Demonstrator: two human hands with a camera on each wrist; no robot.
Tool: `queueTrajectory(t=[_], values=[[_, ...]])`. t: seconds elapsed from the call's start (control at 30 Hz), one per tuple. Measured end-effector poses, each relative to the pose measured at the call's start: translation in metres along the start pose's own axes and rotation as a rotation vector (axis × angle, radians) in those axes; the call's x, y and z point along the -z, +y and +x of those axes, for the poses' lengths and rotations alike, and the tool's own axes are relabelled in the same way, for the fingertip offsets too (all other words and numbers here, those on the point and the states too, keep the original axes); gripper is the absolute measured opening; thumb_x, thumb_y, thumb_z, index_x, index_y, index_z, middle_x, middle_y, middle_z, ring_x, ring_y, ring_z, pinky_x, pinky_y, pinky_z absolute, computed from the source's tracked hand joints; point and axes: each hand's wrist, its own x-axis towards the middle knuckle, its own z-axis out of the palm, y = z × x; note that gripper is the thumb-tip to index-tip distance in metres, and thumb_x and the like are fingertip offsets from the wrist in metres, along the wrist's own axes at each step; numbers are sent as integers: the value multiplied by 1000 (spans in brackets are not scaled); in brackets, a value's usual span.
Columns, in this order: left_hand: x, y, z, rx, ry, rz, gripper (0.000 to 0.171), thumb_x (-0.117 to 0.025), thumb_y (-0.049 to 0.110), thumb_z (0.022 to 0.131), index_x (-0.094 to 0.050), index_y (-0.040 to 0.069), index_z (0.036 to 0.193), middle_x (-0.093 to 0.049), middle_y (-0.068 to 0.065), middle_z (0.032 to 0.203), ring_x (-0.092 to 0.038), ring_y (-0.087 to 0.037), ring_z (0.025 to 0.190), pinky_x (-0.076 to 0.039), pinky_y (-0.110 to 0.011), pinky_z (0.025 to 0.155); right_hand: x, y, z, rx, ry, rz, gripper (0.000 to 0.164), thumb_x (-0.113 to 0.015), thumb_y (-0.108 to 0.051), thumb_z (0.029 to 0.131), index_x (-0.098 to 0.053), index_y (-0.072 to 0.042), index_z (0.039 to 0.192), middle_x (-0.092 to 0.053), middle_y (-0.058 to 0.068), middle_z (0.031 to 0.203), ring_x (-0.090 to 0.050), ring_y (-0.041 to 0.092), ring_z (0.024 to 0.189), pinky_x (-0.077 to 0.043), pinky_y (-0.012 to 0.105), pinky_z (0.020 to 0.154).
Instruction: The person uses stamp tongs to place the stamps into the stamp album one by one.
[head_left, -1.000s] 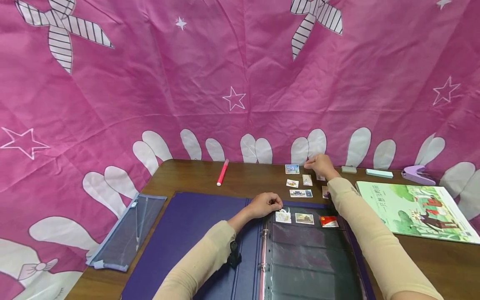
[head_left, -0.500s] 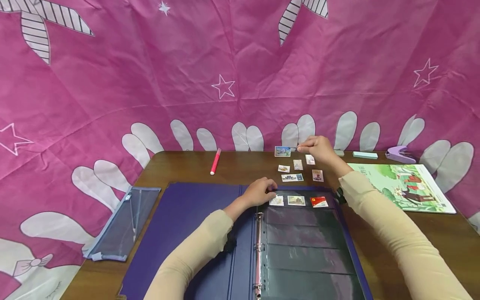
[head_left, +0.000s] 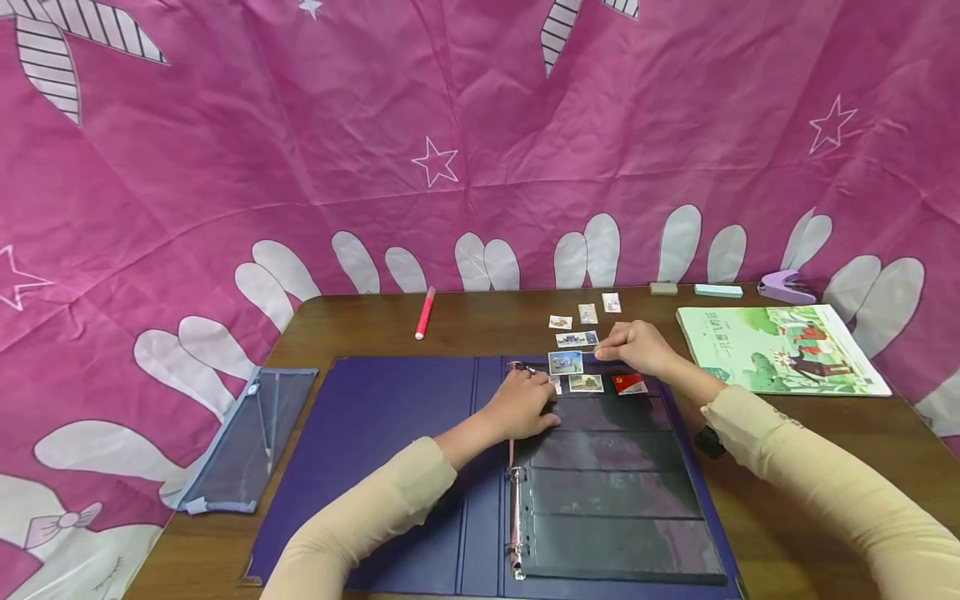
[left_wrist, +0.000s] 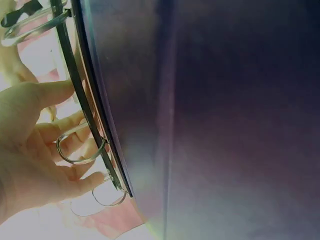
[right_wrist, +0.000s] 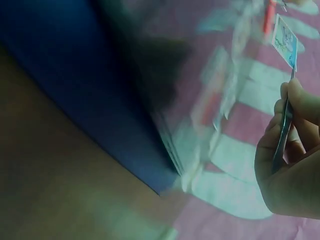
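Note:
My right hand (head_left: 639, 347) pinches a pair of metal tweezers (right_wrist: 284, 130), whose tips hold a blue-green picture stamp (head_left: 566, 362) above the top edge of an album page (head_left: 615, 492). Along the page's top row lie a brownish stamp (head_left: 586, 383), a red stamp (head_left: 629, 384) and a pale stamp (head_left: 556, 384), partly hidden by my left hand (head_left: 522, 404). That hand rests at the page's upper left corner, near the binder rings (left_wrist: 80, 145), its fingers loosely bent. The purple stamp album (head_left: 397, 433) lies spread flat.
Several loose stamps, including a long one (head_left: 577, 339), lie behind the album. A red marker (head_left: 425, 313) is at the back, a blue mesh pouch (head_left: 247, 442) at left. To the right are a picture book (head_left: 783, 350), a lilac hole punch (head_left: 786, 287) and an eraser (head_left: 717, 291).
My right hand has picked up the blue-green stamp with the tweezers from the back of the table and brought it toward the album page. My left hand has shifted slightly down the page's corner.

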Motion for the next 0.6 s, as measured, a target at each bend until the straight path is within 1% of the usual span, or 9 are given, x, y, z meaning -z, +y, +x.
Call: queueTrajectory(t=[0.03, 0.1, 0.2, 0.27, 0.37, 0.43, 0.5, 0.57, 0.6], values=[[0, 1, 0, 3, 7, 12, 31, -63, 46, 83, -65, 19, 98, -62, 2, 104, -58, -19, 97, -42, -38, 93, -3, 0, -3, -4, -7, -4, 17, -71, -18, 81, -75, -4, 89, -66, 5, 76, -50, 9, 72, -38, 25, 65], [-1, 2, 0, 13, 14, 19, 30, -64, 46, 83, -64, 19, 96, -61, 1, 101, -56, -19, 92, -43, -33, 83, -8, 0, -7, -7, -16, -12, 16, -71, -17, 80, -75, -4, 88, -65, 5, 74, -51, 10, 73, -39, 25, 67], [-3, 3, 0, 29, -2, -4, 28, -65, 43, 83, -62, 18, 96, -58, 1, 100, -52, -17, 93, -42, -30, 80, -14, 0, -11, -28, -29, -8, 16, -71, -17, 79, -75, -4, 87, -65, 4, 73, -51, 10, 71, -39, 26, 66], [-3, 4, 0, 25, -22, -17, 26, -64, 40, 85, -59, 17, 95, -56, 0, 99, -50, -17, 93, -40, -29, 78, -17, 1, -13, -54, -44, 6, 15, -71, -17, 79, -76, -4, 86, -64, 3, 70, -50, 10, 70, -39, 25, 65], [-3, 5, 0, 7, -37, -21, 25, -62, 38, 86, -54, 16, 92, -55, 1, 96, -48, -16, 90, -38, -28, 74, -21, 0, -16, -93, -68, 27, 17, -72, -18, 78, -76, -4, 87, -60, -2, 66, -47, 9, 65, -40, 25, 59], [-2, 5, 1, 5, -36, -37, 25, -63, 38, 85, -53, 16, 92, -56, 1, 94, -47, -15, 88, -38, -27, 75, -23, 0, -18, -115, -83, 44, 17, -72, -17, 78, -75, -4, 86, -58, -4, 64, -46, 9, 61, -41, 24, 55], [-2, 3, 1, 14, -27, -89, 25, -64, 36, 85, -54, 15, 94, -56, 1, 94, -46, -15, 88, -38, -27, 77, -25, -1, -19, -115, -104, 53, 18, -72, -17, 77, -75, -3, 87, -59, -4, 65, -46, 9, 57, -40, 25, 52], [-2, 0, 2, 22, -6, -188, 22, -64, 29, 85, -55, 13, 98, -58, 0, 94, -48, -15, 88, -39, -27, 80, -27, -2, -21, -130, -130, 69, 17, -72, -17, 78, -75, -3, 87, -61, -1, 69, -49, 11, 58, -41, 25, 54], [-2, -2, 3, 27, 11, -256, 20, -64, 25, 86, -57, 11, 99, -60, -1, 94, -49, -15, 88, -38, -27, 82, -28, -2, -22, -136, -144, 72, 17, -72, -17, 78, -75, -3, 87, -63, 0, 72, -51, 11, 61, -42, 25, 56]])
